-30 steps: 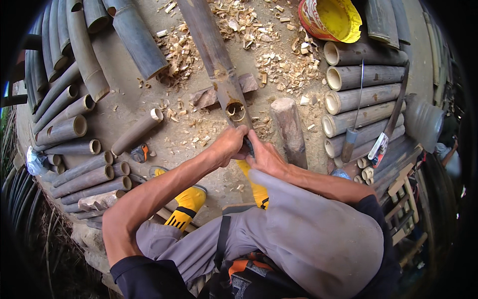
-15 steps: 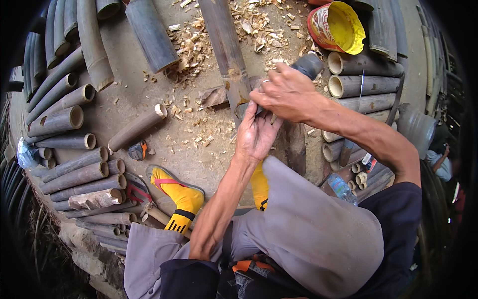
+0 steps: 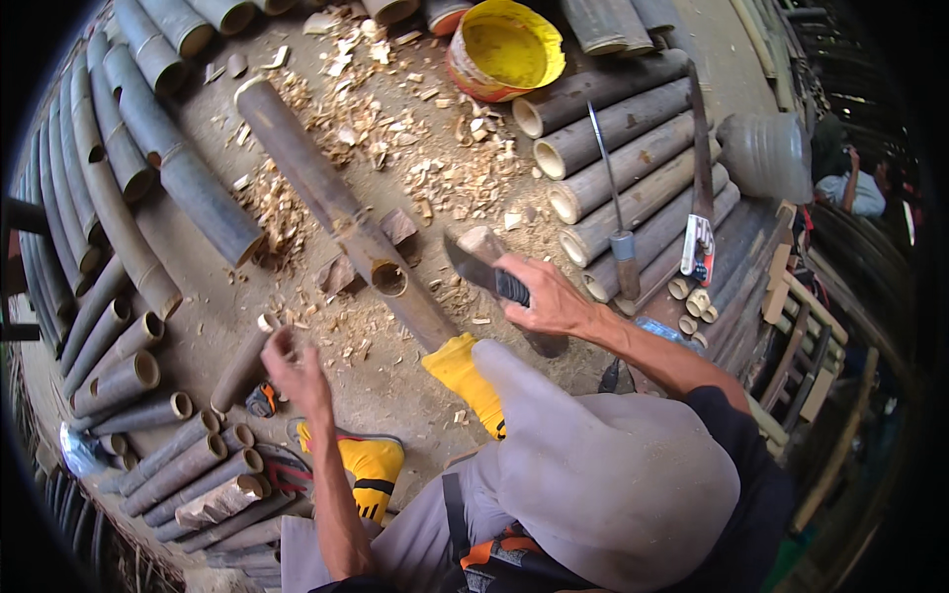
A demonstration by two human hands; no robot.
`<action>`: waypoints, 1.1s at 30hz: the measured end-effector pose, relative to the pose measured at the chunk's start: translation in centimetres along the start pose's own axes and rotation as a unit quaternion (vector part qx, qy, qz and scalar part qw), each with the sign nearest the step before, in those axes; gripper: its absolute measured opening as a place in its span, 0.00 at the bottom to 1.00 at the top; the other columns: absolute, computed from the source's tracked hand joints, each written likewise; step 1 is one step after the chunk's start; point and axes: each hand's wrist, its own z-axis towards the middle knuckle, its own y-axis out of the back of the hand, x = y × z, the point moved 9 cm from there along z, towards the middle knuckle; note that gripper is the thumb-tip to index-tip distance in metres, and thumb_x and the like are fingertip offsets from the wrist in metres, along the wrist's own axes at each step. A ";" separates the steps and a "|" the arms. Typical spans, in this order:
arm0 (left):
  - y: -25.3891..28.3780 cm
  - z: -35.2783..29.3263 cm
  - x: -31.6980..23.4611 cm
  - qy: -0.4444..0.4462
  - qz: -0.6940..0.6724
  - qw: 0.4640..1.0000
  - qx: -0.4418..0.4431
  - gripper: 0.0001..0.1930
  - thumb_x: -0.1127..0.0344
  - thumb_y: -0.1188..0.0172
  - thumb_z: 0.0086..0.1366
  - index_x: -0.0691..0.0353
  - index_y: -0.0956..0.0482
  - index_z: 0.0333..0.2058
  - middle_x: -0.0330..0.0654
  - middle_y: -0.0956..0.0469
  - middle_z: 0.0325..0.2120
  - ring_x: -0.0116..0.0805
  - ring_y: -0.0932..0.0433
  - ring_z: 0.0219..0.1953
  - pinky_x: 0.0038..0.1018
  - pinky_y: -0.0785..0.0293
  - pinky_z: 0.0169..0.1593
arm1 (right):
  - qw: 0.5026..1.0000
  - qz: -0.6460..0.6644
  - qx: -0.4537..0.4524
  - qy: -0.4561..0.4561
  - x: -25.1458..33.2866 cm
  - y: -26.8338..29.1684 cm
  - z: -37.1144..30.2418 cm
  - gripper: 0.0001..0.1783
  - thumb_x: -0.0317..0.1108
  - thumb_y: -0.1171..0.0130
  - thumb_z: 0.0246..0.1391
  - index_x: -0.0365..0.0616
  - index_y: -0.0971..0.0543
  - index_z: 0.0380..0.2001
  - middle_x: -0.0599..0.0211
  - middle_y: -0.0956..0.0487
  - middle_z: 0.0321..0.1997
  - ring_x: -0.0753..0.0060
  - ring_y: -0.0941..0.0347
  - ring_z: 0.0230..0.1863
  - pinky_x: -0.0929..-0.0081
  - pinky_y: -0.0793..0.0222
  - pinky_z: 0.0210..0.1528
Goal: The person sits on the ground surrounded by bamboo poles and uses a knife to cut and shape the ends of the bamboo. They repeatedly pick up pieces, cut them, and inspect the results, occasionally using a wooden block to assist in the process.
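Observation:
My right hand (image 3: pixel 550 296) grips a knife with a broad dark blade (image 3: pixel 469 265) and a black-wrapped handle. The blade points up and left, beside a pale wood block (image 3: pixel 482 243). On the left, my left hand (image 3: pixel 297 374), slightly blurred, has its fingers loosely apart over a short bamboo tube (image 3: pixel 240 368); contact with the tube is unclear. Between my hands a long bamboo pole (image 3: pixel 311 178) slants across the ground, with a hole cut into its side. My foot in a yellow sock (image 3: pixel 465 381) is at the pole's near end, and wood pieces (image 3: pixel 341 275) lie beneath its middle.
Pale shavings (image 3: pixel 450 178) cover the ground ahead. A yellow bucket (image 3: pixel 506 49) stands beyond them. Stacked bamboo tubes (image 3: pixel 623 148) lie at right, with a long thin-bladed tool (image 3: pixel 623 252) on top. More bamboo (image 3: pixel 203 193) and an orange-black tape measure (image 3: pixel 262 399) are at left.
My hands have come apart: the left moved left to the short tube, the right now holds the knife out to the right. The view has swung right, and the pole's hole now shows.

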 end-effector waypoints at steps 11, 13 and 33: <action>2.2 5.4 6.1 -0.044 0.330 0.933 0.134 0.34 0.71 0.31 0.42 0.54 0.28 0.53 0.46 0.27 0.50 0.47 0.31 0.56 0.43 0.40 0.60 | 0.878 -0.275 -0.353 -0.167 -16.6 19.7 -3.5 0.23 0.43 0.43 0.54 0.40 0.29 0.49 0.44 0.24 0.44 0.41 0.28 0.48 0.51 0.33 0.49; 3.6 6.0 4.6 -0.092 0.229 0.961 0.129 0.31 0.68 0.29 0.42 0.58 0.25 0.49 0.47 0.24 0.45 0.50 0.27 0.50 0.41 0.33 0.55 | 0.884 -0.291 -0.306 -0.202 -18.6 21.4 -2.6 0.25 0.41 0.40 0.52 0.37 0.28 0.49 0.45 0.24 0.46 0.42 0.29 0.49 0.54 0.34 0.51; -6.4 2.7 -11.4 0.213 -0.572 0.770 0.184 0.19 0.55 0.39 0.63 0.65 0.26 0.44 0.43 0.22 0.37 0.33 0.23 0.37 0.35 0.23 0.42 | 0.922 0.353 0.152 -0.035 5.1 -8.1 -0.4 0.36 0.45 0.37 0.53 0.40 0.35 0.61 0.56 0.23 0.47 0.70 0.24 0.43 0.72 0.28 0.47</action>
